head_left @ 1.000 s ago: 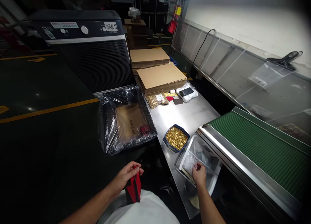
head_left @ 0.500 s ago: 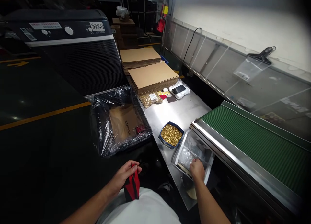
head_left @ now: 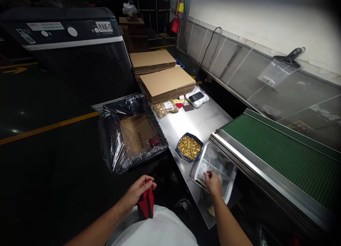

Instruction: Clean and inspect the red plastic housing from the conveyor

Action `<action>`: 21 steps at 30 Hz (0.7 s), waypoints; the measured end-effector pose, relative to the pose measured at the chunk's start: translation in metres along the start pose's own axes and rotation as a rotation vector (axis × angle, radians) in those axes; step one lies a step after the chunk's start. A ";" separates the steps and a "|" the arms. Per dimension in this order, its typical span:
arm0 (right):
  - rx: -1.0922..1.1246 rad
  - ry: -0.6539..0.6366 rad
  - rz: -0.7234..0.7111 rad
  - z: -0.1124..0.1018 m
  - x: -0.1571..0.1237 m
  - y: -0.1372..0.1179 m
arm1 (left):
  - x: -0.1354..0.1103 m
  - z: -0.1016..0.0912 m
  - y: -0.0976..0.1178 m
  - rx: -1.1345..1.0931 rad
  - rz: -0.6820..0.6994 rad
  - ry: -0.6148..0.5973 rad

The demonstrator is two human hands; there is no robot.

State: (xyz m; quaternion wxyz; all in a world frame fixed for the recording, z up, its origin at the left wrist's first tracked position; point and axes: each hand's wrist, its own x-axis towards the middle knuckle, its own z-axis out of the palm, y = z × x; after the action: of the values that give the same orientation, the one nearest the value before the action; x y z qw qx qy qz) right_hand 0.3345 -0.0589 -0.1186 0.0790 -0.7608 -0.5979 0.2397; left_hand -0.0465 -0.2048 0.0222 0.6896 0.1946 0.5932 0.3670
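Observation:
My left hand (head_left: 138,192) grips the top of a red and black pouch (head_left: 146,205) held over my lap. My right hand (head_left: 212,182) reaches into a clear plastic tray (head_left: 229,175) at the near edge of the steel table (head_left: 202,121), fingers pinching at clear plastic bags (head_left: 210,164) inside it. Just beyond the tray sits a blue dish (head_left: 189,147) heaped with small gold-coloured parts.
A bin lined with clear plastic (head_left: 130,132) stands left of the table. A green conveyor belt (head_left: 279,153) runs on the right. Flat cardboard stacks (head_left: 166,81), a phone (head_left: 196,96) on a white pack and a bag of gold parts (head_left: 165,108) lie at the far end. A large black machine (head_left: 74,54) stands behind.
My right hand has shifted slightly within the clear tray, picking at the bags. The left hand still holds the red pouch in the same place. The view has tilted a little.

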 end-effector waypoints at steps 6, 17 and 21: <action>0.023 -0.033 -0.002 0.004 0.013 0.013 | -0.002 -0.007 0.002 0.033 0.012 0.003; -0.072 -0.107 0.040 -0.013 0.014 0.019 | -0.001 -0.008 0.006 0.044 -0.001 -0.012; -0.093 -0.094 0.043 -0.015 0.016 0.017 | -0.001 -0.009 0.006 0.036 0.004 -0.014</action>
State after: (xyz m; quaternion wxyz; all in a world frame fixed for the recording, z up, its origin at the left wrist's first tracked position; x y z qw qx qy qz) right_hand 0.3587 -0.0457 -0.1165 0.0104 -0.7643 -0.5949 0.2487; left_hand -0.0564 -0.2030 0.0251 0.6894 0.2106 0.5946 0.3561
